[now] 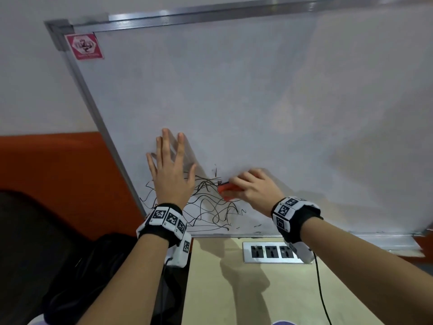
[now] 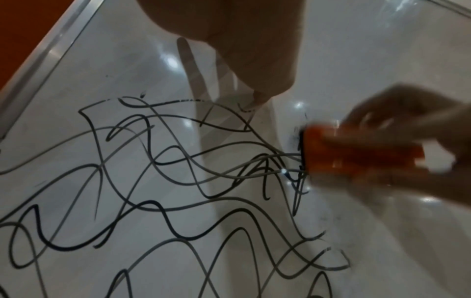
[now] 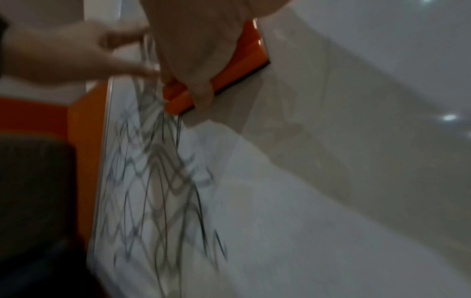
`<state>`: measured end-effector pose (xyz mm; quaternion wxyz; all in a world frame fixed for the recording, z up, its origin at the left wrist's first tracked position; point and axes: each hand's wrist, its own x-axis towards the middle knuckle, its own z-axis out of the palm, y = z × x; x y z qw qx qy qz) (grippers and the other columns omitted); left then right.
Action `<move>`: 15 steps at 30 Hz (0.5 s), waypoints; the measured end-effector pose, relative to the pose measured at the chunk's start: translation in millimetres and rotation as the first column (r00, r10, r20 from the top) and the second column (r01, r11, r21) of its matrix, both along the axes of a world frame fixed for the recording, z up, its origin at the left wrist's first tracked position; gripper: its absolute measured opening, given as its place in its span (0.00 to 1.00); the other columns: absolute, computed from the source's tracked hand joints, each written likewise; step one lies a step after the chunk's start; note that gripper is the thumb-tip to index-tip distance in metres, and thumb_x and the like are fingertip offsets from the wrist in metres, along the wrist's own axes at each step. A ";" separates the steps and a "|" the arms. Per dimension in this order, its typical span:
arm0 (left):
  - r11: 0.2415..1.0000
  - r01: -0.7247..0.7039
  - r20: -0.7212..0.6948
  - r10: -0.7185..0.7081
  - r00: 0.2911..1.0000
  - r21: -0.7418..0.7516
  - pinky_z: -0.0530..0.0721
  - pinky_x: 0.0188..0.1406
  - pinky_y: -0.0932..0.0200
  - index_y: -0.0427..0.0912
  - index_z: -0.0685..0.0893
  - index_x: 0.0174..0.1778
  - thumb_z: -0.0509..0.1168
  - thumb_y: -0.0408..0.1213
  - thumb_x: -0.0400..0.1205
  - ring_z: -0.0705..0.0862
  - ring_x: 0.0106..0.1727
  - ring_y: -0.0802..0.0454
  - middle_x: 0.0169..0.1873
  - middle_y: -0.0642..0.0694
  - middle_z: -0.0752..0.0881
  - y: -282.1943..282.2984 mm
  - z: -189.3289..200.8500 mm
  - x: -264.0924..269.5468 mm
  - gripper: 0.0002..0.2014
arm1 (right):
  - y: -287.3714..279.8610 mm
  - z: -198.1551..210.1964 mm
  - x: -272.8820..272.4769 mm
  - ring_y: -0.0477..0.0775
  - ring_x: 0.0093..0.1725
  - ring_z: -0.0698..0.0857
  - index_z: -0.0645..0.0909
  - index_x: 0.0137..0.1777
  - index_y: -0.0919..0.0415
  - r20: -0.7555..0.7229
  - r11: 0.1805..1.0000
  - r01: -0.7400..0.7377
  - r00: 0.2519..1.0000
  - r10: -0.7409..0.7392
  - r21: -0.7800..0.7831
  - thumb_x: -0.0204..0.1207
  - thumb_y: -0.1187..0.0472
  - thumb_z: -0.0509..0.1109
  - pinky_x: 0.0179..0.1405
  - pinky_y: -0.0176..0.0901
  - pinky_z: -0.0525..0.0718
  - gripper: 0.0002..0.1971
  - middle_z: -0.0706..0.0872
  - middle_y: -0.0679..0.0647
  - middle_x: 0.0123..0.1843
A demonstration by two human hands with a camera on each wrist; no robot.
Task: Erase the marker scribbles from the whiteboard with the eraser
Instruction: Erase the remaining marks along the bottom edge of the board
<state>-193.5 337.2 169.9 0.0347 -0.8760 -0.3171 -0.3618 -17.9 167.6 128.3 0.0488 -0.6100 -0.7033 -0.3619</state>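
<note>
A whiteboard (image 1: 234,102) in a metal frame leans in front of me. Black marker scribbles (image 1: 210,207) fill its lower left corner. My left hand (image 1: 171,170) lies flat on the board with fingers spread, over the left part of the scribbles. My right hand (image 1: 253,186) grips an orange eraser (image 1: 228,190) and presses its dark felt against the board at the scribbles' right edge. The left wrist view shows the scribbles (image 2: 178,191) close up and the blurred eraser (image 2: 356,153). In the right wrist view my fingers wrap the eraser (image 3: 244,66) beside the scribbles (image 3: 158,181).
A wooden desk (image 1: 269,289) lies below the board, with a metal socket strip (image 1: 271,252) and a black cable (image 1: 321,289). A dark bag (image 1: 100,266) sits at lower left against an orange panel (image 1: 58,172). A pink sticker (image 1: 84,46) marks the board's top left corner.
</note>
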 end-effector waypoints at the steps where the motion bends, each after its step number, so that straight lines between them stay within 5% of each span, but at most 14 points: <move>1: 1.000 -0.004 -0.007 0.004 1.000 -0.002 0.48 0.83 0.32 0.50 0.49 0.87 0.66 0.50 0.82 0.44 0.87 0.42 0.86 0.41 0.43 -0.1 -0.3 -0.1 0.42 | 3.9 9.5 -1.5 0.55 0.54 0.78 0.82 0.68 0.37 -0.024 0.997 0.018 1.000 -0.016 0.074 0.69 0.66 0.76 0.56 0.52 0.70 0.30 0.84 0.48 0.61; 5: 1.000 -0.001 -0.010 0.001 1.000 -0.003 0.50 0.83 0.32 0.50 0.49 0.87 0.65 0.51 0.82 0.44 0.87 0.42 0.86 0.42 0.42 -0.3 0.7 -0.1 0.41 | 20.3 46.3 -5.7 0.55 0.55 0.76 0.82 0.70 0.37 -0.218 0.883 0.186 0.971 -0.098 0.431 0.76 0.59 0.77 0.55 0.55 0.70 0.24 0.86 0.50 0.62; 7: 1.000 0.005 -0.010 -0.005 1.000 0.001 0.51 0.82 0.31 0.49 0.50 0.87 0.67 0.50 0.82 0.45 0.87 0.41 0.86 0.42 0.42 0.1 1.0 0.2 0.42 | 22.9 39.9 -8.8 0.56 0.54 0.76 0.82 0.70 0.36 -0.224 0.900 0.168 0.971 -0.080 0.403 0.77 0.58 0.76 0.54 0.55 0.71 0.24 0.85 0.49 0.62; 11: 1.000 0.005 -0.008 -0.005 1.000 0.016 0.51 0.82 0.31 0.49 0.51 0.87 0.67 0.48 0.82 0.46 0.87 0.42 0.86 0.42 0.44 0.0 1.2 -0.7 0.42 | 17.9 9.6 -16.0 0.57 0.53 0.79 0.81 0.68 0.36 -0.054 0.999 0.026 0.998 -0.025 0.020 0.74 0.63 0.70 0.53 0.55 0.76 0.26 0.83 0.47 0.59; 15: 0.996 0.057 0.039 -0.059 0.997 0.063 0.50 0.82 0.32 0.48 0.61 0.85 0.66 0.42 0.82 0.59 0.84 0.42 0.86 0.42 0.54 4.6 5.7 -8.3 0.35 | 30.0 46.0 -21.2 0.56 0.52 0.74 0.83 0.69 0.38 -0.174 0.926 0.137 0.982 -0.079 0.351 0.75 0.61 0.75 0.53 0.53 0.69 0.24 0.86 0.49 0.60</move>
